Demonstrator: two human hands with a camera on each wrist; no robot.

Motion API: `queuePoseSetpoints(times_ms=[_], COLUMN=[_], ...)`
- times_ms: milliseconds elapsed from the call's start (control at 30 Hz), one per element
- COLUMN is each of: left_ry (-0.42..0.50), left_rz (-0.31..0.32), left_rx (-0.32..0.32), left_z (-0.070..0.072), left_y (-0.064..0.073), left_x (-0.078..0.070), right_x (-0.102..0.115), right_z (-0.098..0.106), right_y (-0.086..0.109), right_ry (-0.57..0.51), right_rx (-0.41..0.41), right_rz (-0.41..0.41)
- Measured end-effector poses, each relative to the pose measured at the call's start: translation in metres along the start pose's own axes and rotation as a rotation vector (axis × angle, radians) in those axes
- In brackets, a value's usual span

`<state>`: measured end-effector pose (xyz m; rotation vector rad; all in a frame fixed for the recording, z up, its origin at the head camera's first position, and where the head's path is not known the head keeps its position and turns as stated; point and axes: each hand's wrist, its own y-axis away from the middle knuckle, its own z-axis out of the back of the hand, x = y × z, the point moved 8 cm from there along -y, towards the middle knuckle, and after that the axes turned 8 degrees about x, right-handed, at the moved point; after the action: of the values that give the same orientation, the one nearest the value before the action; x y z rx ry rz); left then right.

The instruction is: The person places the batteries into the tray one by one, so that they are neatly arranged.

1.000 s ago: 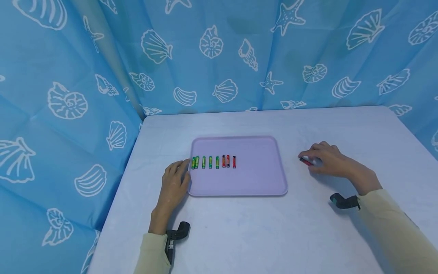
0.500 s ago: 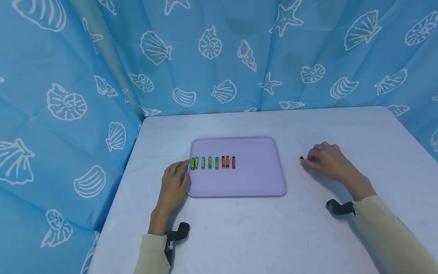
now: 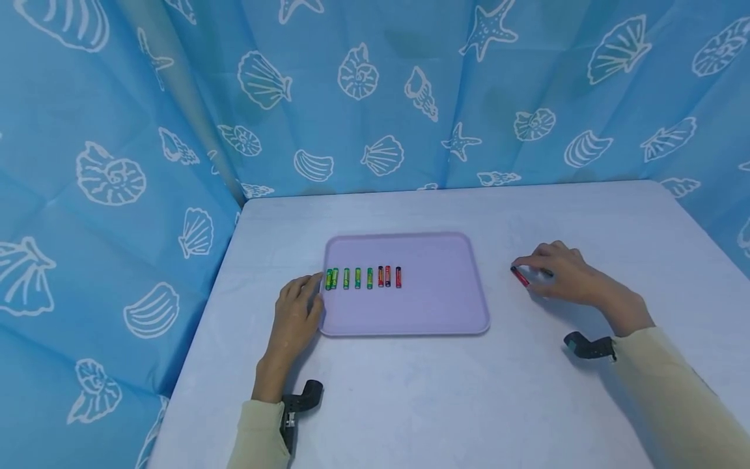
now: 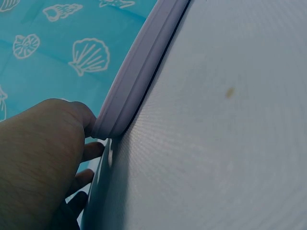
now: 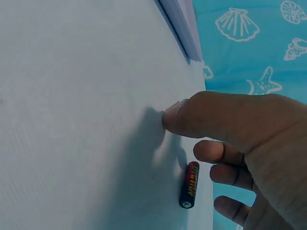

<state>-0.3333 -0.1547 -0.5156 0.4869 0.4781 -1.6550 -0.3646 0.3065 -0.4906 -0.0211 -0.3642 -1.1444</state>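
A lilac tray (image 3: 404,312) lies on the table with a row of small AAA-size batteries, several green ones (image 3: 358,278) at its left and three red-and-black ones (image 3: 387,276) beside them. My left hand (image 3: 297,316) rests at the tray's left edge, its fingertips touching the rim; the left wrist view shows the thumb against the corner. Right of the tray, my right hand (image 3: 559,273) pinches a red battery (image 3: 519,276) between index finger and thumb, low over the table. In the right wrist view the thumb hides it, while another dark battery (image 5: 190,184) lies under the curled fingers.
A white cloth covers the table (image 3: 410,404). Blue curtains (image 3: 328,98) with white shell prints hang along its back and left side. Black wrist mounts (image 3: 588,345) stick out from both sleeves.
My right hand turned inward, covering most of the red battery, then turned back; the battery shows again, at a steeper slant. The left hand and the batteries on the tray stay put.
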Motion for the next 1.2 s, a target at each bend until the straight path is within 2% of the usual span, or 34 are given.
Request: queuePoseSetpoints(times_ms=[167, 700, 1200], left_ry=[0.001, 0.008, 0.01], left_rz=[0.002, 0.015, 0.01], left_rx=[-0.006, 0.01, 0.01], left_z=[-0.001, 0.001, -0.002], left_y=[0.001, 0.001, -0.001], left_x=[0.002, 0.004, 0.002], right_x=[0.005, 0.039, 0.075], right_z=[-0.001, 0.009, 0.004], right_y=[-0.004, -0.004, -0.025], right_ry=[-0.002, -0.141, -0.186], right_rx=[-0.018, -0.203, -0.244], right_rz=[0.002, 0.094, 0.163])
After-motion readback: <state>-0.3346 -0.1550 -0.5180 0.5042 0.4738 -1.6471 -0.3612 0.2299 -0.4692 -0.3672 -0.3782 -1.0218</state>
